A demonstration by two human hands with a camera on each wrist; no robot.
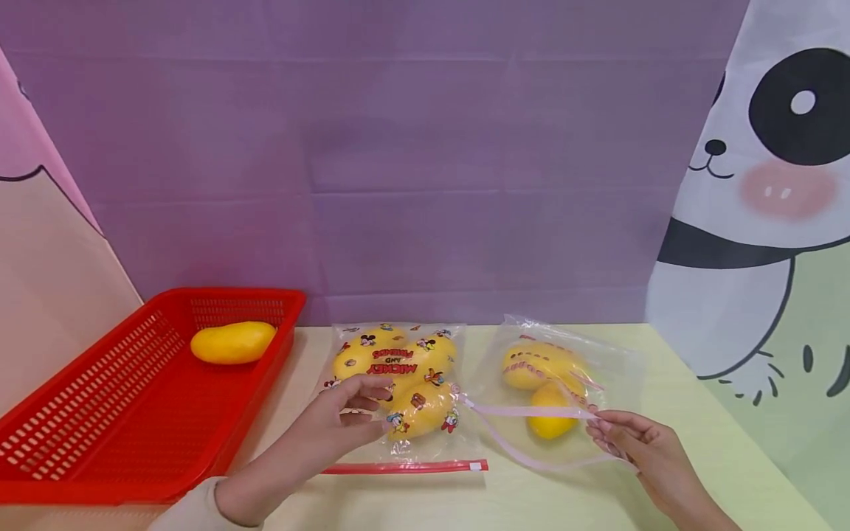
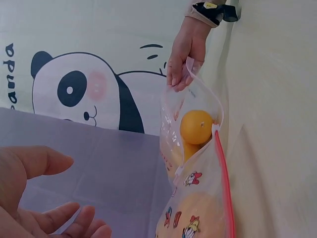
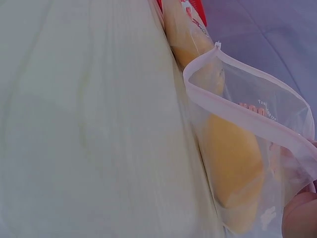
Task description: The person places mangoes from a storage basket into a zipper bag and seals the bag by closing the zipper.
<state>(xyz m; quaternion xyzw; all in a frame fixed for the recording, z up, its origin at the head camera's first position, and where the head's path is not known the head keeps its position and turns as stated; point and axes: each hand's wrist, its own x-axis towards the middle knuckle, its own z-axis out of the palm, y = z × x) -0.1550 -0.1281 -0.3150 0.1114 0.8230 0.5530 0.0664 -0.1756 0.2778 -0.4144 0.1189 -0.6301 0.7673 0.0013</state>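
A clear zip bag (image 1: 491, 346) with a pale pink closure lies at the right with its mouth spread open. Inside are yellow mangoes (image 1: 553, 420), one of them (image 3: 233, 163) close up in the right wrist view. My right hand (image 1: 645, 451) pinches the bag's right corner at the closure. Left of it lies a printed zip bag (image 1: 458, 442) with several mangoes inside and a red slider strip (image 1: 412, 467) along its near edge. My left hand (image 1: 339, 424) hovers over this bag's left side, fingers loosely bent and apart, holding nothing.
A red plastic basket (image 1: 153, 442) stands at the left with a single mango (image 1: 234, 343) at its far end. Behind the table (image 1: 551, 501) hangs a purple cloth (image 1: 405, 162). A panda-print cloth (image 1: 737, 295) hangs along the right side.
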